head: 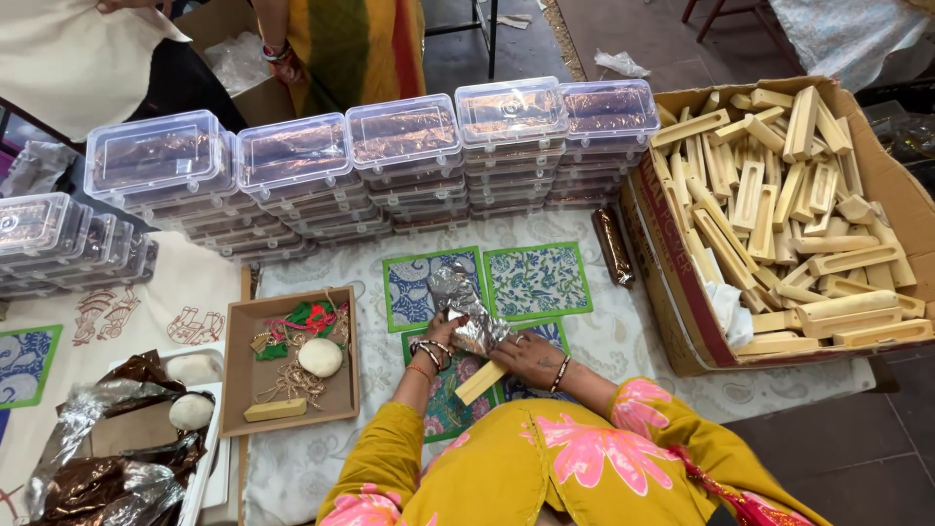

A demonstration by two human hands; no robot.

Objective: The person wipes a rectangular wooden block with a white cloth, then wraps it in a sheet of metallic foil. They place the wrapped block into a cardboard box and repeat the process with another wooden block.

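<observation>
Mustard-yellow sleeves with pink flowers, beaded bangles on both wrists

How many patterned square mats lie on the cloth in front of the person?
4 at least: a blue mat, a second mat beside it, and two nearer ones, mostly hidden under the hands and foil.

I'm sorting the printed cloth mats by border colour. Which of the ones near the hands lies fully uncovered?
The green-bordered mat at upper right, just below the stacked clear boxes. Nothing lies on it; crumpled foil overlaps the mat beside it, and the hands cover the lower two.
</observation>
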